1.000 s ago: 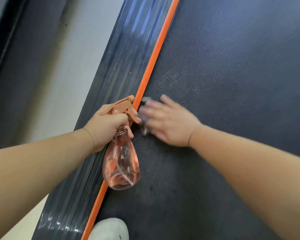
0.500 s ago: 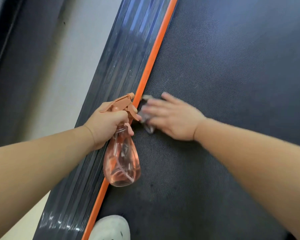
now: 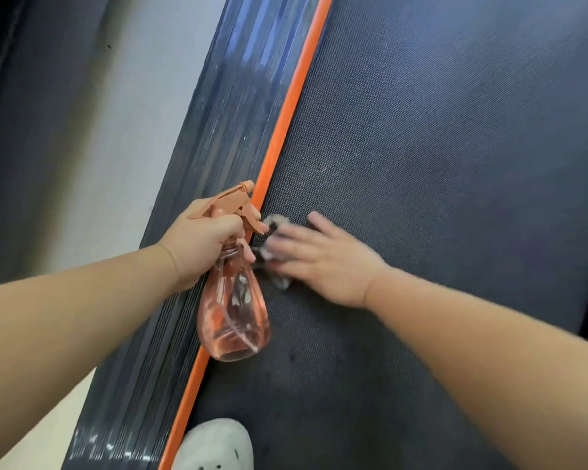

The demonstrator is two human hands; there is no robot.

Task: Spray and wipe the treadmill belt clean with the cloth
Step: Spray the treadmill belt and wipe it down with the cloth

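Treadmill belt (image 3: 438,130): dark, textured, running away from the viewer.
Orange strip (image 3: 286,130): borders the belt's left edge.
Spray bottle (image 3: 233,317): pink, over the strip, long axis along it, nozzle pointing away from the viewer. Left hand (image 3: 201,242) fingers wrapped round its neck.
Cloth (image 3: 277,222): grey, on the belt beside the strip, pressed under the right hand (image 3: 323,262), fingers flat and blurred.

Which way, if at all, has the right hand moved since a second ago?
Yes. The right hand, pressing the cloth, has slid a little along the belt beside the orange strip, toward the white shoe.
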